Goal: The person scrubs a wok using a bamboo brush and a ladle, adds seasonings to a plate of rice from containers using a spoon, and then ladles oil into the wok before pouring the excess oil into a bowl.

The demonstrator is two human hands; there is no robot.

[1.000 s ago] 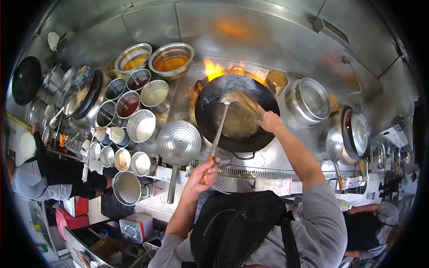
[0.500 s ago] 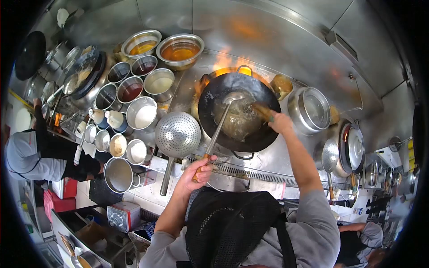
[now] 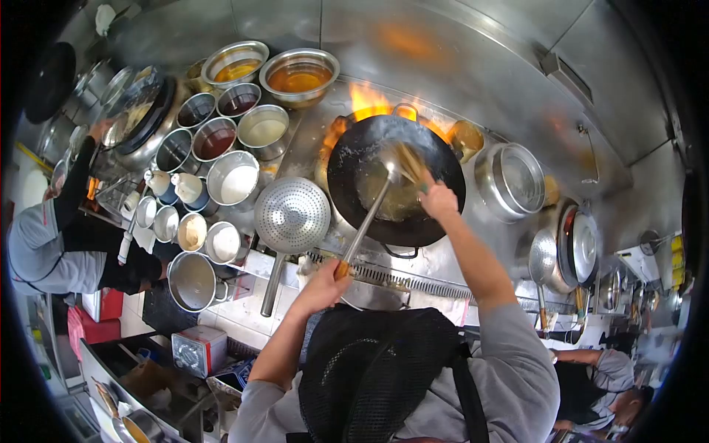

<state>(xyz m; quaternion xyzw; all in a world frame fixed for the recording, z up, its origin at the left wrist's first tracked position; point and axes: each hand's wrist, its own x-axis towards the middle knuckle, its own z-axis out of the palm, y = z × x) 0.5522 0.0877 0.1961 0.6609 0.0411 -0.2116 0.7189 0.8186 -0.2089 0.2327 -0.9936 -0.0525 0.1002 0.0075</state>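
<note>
A black wok [image 3: 354,151] sits over tall flames, with cloudy liquid in its bottom. My left hand [image 3: 323,288] is closed round the wooden handle end of a long metal ladle [image 3: 369,210], whose bowl is inside the wok. In my right hand [image 3: 439,199] is a bamboo wok brush [image 3: 408,161], its bristles blurred and down against or right beside the ladle bowl. I cannot tell whether they touch.
A perforated strainer [image 3: 292,214] lies left of the wok. Several metal pots of sauces and powders, including a white-filled pot [image 3: 233,177], crowd the left counter. Stacked metal pans [image 3: 509,181] stand right. Co-workers are at far left [image 3: 55,240] and lower right [image 3: 598,380].
The brush has moved left to the ladle bowl, and the bowl has shifted slightly right. The flames behind the wok have changed shape. The co-worker at left has reached further over the counter.
</note>
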